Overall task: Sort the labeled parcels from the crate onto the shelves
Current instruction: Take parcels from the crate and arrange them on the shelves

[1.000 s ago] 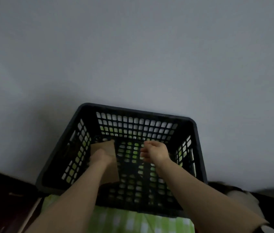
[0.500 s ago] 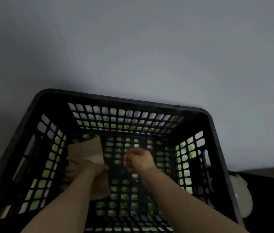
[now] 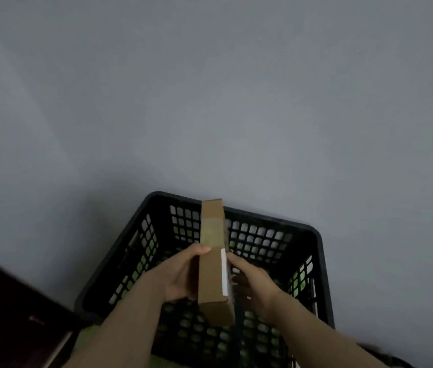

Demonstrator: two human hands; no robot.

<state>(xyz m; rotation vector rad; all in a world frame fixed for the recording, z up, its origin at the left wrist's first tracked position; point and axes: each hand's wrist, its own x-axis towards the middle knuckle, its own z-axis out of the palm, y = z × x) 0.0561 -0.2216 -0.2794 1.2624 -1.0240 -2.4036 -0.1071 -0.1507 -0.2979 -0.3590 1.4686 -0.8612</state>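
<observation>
One brown cardboard parcel (image 3: 214, 258) is in view, with one white label (image 3: 224, 272) along its edge. One black perforated crate (image 3: 319, 258) sits below it. Two bare hands show: left hand (image 3: 181, 274), right hand (image 3: 252, 284).

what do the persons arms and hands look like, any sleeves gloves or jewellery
Both forearms are bare for as far as the view shows them, with no sleeve edge in frame. The left hand and the right hand wear no gloves. No watch, bracelet or ring shows on either, though the picture is dim and the right hand is somewhat blurred, so small items could be missed.
</observation>
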